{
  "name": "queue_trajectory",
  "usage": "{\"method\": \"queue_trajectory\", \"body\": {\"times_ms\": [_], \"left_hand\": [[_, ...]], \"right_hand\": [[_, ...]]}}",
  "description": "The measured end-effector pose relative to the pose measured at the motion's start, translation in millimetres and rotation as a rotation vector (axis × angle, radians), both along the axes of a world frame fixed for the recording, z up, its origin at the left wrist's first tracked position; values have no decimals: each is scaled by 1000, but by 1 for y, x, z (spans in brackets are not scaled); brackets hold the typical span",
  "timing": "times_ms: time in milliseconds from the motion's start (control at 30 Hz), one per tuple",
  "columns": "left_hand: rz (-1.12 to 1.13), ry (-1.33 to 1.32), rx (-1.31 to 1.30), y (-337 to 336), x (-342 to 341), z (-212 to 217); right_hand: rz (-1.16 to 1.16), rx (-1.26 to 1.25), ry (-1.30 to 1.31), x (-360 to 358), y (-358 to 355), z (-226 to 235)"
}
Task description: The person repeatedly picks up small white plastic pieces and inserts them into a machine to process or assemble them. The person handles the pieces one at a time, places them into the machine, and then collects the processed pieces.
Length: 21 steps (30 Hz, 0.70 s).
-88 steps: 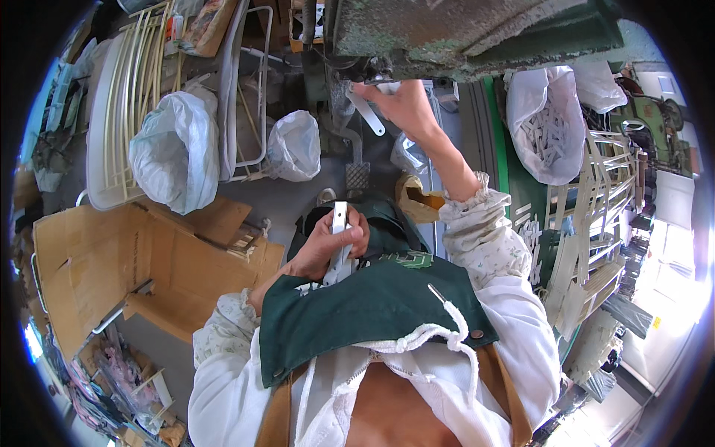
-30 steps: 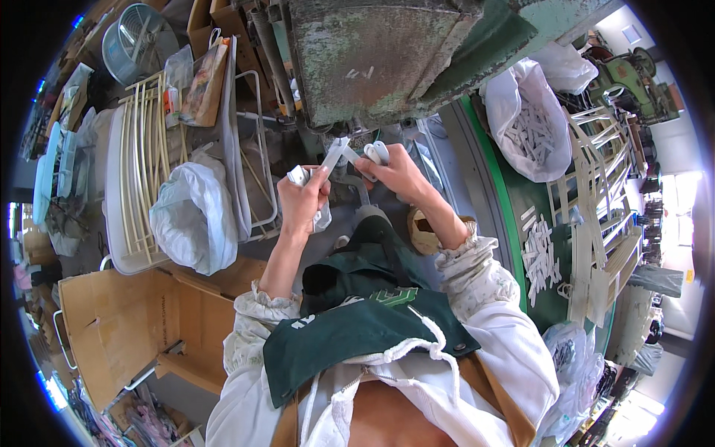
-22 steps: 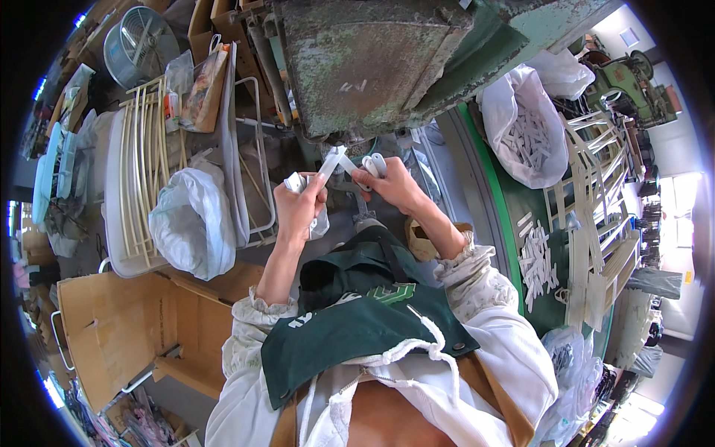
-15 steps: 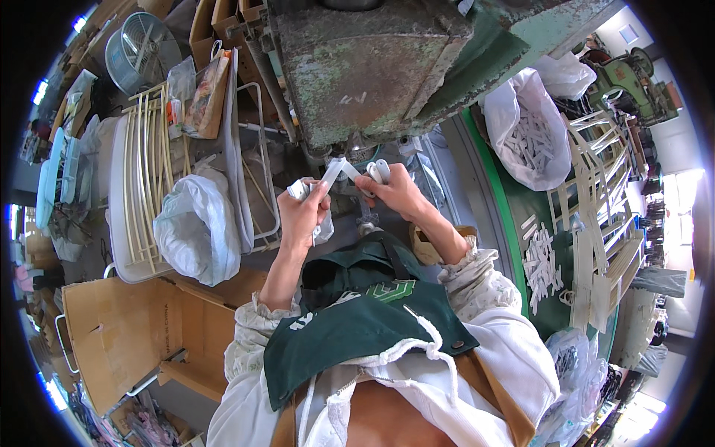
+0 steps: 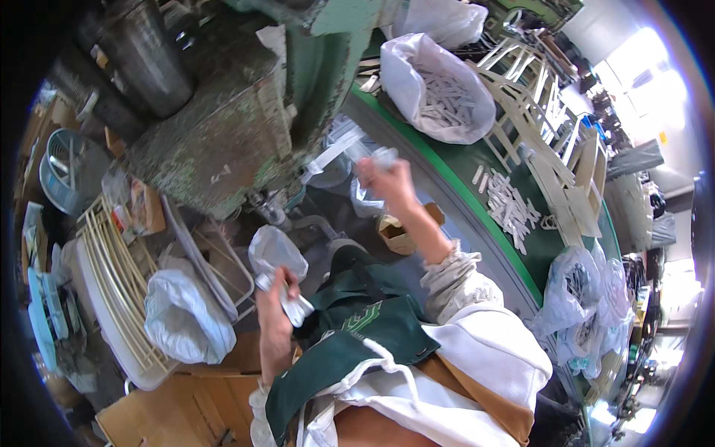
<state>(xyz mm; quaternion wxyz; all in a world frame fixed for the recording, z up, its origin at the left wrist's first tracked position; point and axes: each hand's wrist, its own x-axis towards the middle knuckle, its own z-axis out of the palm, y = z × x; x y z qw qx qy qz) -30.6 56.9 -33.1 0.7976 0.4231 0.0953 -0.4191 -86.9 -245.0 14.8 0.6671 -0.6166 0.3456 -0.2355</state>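
My left hand (image 5: 275, 313) is low in front of the apron, closed around several small white flat strips (image 5: 296, 307) whose ends jut out past the fingers. Just beyond it is a white plastic bag (image 5: 277, 249) with its mouth open. Farther right, my right hand (image 5: 391, 186) is raised over the grey edge of the work table and smeared by motion. Its fingers are curled around whitish pieces (image 5: 384, 157), too blurred to count. The green, worn machine (image 5: 216, 153) stands ahead and to the left of this hand.
On the green-topped table (image 5: 532, 264) at right lie a pile of white strips (image 5: 512, 208), a white sack (image 5: 398, 71) full of similar strips and pale metal frames (image 5: 570, 201). A cardboard box (image 5: 186, 406), white bag (image 5: 186, 309) and fan (image 5: 71, 160) are on the left.
The view has turned to the right. My hands, close together at a white strip before, are now apart: the left lower near the apron, the right out toward the table.
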Motion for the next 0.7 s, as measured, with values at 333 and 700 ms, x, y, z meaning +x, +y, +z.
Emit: {"method": "queue_trajectory", "body": {"times_ms": [333,700], "left_hand": [[-514,-80,-55,26,-61,-12],[208,-103,-131,-62,28,11]], "right_hand": [[-25,-732,401,-8,-177,-61],[587,91,-185,51,95,3]]}}
